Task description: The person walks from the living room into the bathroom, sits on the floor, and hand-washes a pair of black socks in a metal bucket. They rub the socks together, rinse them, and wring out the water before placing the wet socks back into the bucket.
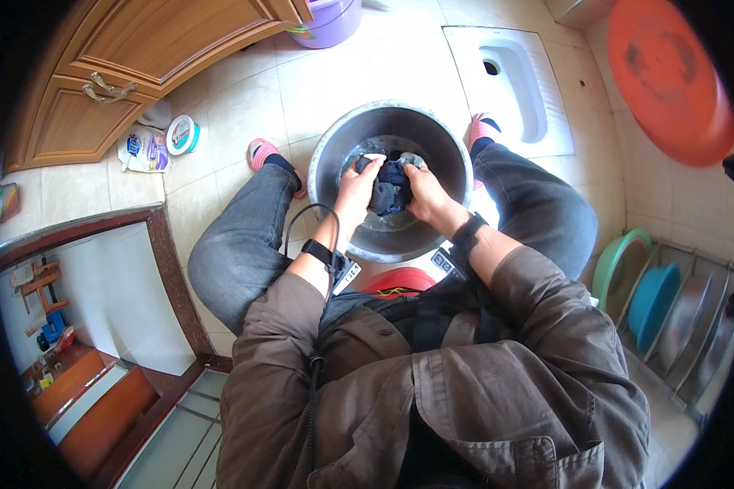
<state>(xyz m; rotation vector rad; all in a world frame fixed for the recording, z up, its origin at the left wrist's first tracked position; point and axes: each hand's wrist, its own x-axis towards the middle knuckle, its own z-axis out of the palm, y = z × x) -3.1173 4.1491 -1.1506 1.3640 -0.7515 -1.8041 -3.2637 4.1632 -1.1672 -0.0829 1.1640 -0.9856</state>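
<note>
Between my knees stands a round grey basin (333,140) with some sudsy water (385,224) in its bottom. Over that water I hold a bunched dark, wet-looking cloth (393,183), navy and grey in colour. My left hand (359,181) grips its left side, thumb on top. On the other side, my right hand (425,189) has fingers closed around a paler grey bit of the fabric. Both hands are inside the basin's rim, a short way apart. The lower folds hang close to the water; whether they touch it I cannot tell.
A white squat toilet (529,91) is set in the tiled floor at upper right. An orange basin (670,79) leans at the right wall, above a rack (673,367) of basins. By the wooden cabinet (177,49) lie a detergent pouch (144,148) and a tub (183,134). A purple bucket (327,24) stands beyond.
</note>
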